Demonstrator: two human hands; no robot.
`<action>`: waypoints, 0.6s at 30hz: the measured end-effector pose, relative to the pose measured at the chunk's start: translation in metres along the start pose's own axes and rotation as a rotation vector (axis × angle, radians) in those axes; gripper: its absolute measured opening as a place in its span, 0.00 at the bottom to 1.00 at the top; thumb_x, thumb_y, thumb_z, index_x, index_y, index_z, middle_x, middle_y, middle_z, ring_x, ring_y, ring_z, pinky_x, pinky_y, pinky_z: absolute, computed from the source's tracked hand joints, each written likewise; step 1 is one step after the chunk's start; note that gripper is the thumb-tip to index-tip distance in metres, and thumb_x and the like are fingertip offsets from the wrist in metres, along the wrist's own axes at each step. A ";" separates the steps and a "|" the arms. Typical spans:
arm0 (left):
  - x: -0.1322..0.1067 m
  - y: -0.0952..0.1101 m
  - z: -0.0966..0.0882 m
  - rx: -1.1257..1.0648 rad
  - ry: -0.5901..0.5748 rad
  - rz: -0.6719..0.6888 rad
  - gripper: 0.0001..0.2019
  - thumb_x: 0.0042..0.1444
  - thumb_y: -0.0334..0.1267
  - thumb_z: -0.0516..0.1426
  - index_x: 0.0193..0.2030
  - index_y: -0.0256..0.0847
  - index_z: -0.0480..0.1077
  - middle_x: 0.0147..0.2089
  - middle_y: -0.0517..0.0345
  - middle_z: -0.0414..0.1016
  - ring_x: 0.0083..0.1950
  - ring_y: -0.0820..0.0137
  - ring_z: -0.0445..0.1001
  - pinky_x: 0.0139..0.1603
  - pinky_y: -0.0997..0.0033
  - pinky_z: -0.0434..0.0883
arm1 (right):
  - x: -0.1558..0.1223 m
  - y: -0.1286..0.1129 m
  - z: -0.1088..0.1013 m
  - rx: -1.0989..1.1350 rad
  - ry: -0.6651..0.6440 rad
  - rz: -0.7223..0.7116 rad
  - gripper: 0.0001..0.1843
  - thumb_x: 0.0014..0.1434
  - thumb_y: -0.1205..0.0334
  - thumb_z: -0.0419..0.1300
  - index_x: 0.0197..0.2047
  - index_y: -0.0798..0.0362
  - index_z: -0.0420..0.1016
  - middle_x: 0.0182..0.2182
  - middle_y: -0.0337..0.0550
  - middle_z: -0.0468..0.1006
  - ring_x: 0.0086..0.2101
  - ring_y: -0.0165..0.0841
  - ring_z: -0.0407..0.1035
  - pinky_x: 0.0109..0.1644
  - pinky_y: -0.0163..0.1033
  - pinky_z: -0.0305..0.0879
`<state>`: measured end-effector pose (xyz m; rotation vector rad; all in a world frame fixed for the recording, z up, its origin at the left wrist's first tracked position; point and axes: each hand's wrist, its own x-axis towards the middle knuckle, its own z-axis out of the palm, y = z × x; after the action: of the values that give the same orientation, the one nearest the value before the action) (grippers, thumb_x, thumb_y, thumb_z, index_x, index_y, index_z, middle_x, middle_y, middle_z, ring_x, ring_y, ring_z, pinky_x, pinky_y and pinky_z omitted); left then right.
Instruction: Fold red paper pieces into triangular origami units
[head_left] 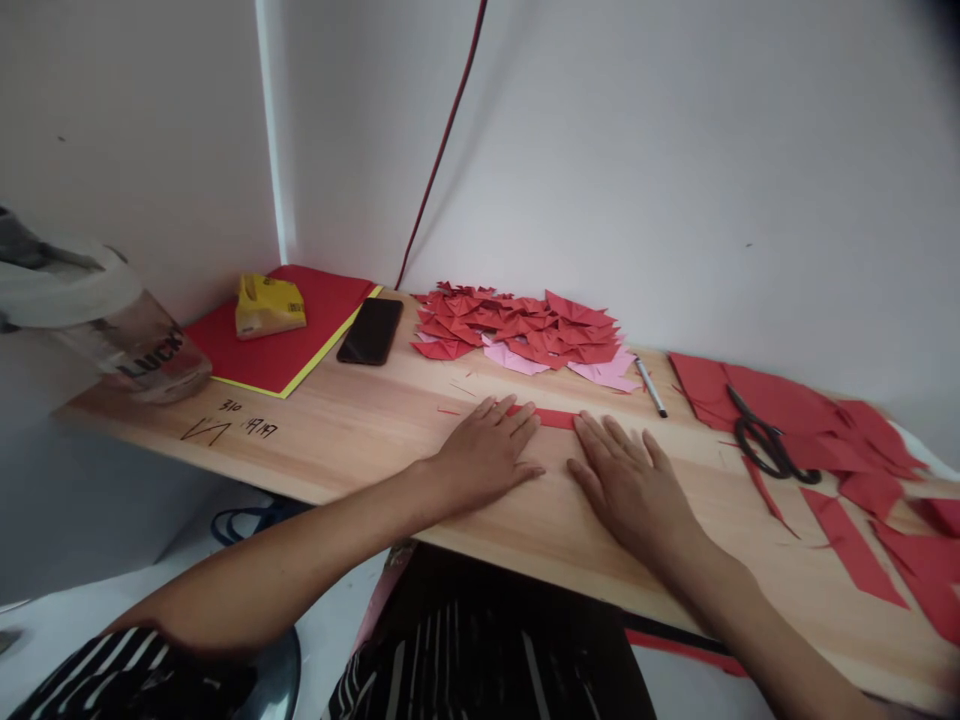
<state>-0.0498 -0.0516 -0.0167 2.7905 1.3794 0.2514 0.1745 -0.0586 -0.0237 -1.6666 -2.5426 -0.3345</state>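
A narrow red paper strip [556, 418] lies across the wooden table [360, 430] in front of me. My left hand [484, 450] rests flat over its left end, fingers stretched out. On the right end press the fingertips of my right hand [626, 475], which is also spread flat, palm down. Only the middle of the strip shows between the hands; its ends are partly hidden beneath the fingers. Behind it is a heap of folded red and pink paper pieces [525, 325].
Black-handled scissors [765, 440] lie on red paper sheets [795, 400] at right, near loose red scraps [855, 545]. A pen [651, 387] sits beside the heap. Leftward are a phone [370, 331], a yellow packet [270, 306] on red sheets [262, 365], and a bottle [150, 350].
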 end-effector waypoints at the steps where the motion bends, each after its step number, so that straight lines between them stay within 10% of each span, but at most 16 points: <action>1: 0.000 0.000 0.000 -0.007 0.000 0.000 0.31 0.66 0.54 0.42 0.68 0.35 0.56 0.72 0.47 0.52 0.72 0.58 0.49 0.70 0.55 0.47 | 0.001 -0.001 -0.002 0.002 -0.002 -0.004 0.29 0.67 0.52 0.42 0.65 0.56 0.62 0.64 0.51 0.63 0.63 0.48 0.55 0.64 0.61 0.50; 10: -0.002 0.000 0.001 -0.037 0.041 0.008 0.29 0.67 0.48 0.43 0.70 0.34 0.50 0.71 0.48 0.54 0.71 0.57 0.51 0.70 0.56 0.49 | 0.023 -0.042 -0.011 0.171 -0.083 -0.118 0.33 0.68 0.51 0.41 0.68 0.65 0.54 0.65 0.58 0.58 0.65 0.43 0.53 0.66 0.56 0.51; 18: 0.000 0.001 0.003 -0.062 0.026 -0.007 0.30 0.67 0.52 0.41 0.68 0.33 0.54 0.71 0.48 0.55 0.72 0.55 0.50 0.71 0.55 0.47 | 0.010 -0.027 -0.003 0.104 -0.059 -0.051 0.30 0.68 0.52 0.42 0.66 0.61 0.60 0.65 0.52 0.59 0.64 0.44 0.54 0.66 0.57 0.49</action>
<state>-0.0492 -0.0520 -0.0193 2.7422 1.3615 0.3248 0.1453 -0.0608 -0.0226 -1.6011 -2.5990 -0.1565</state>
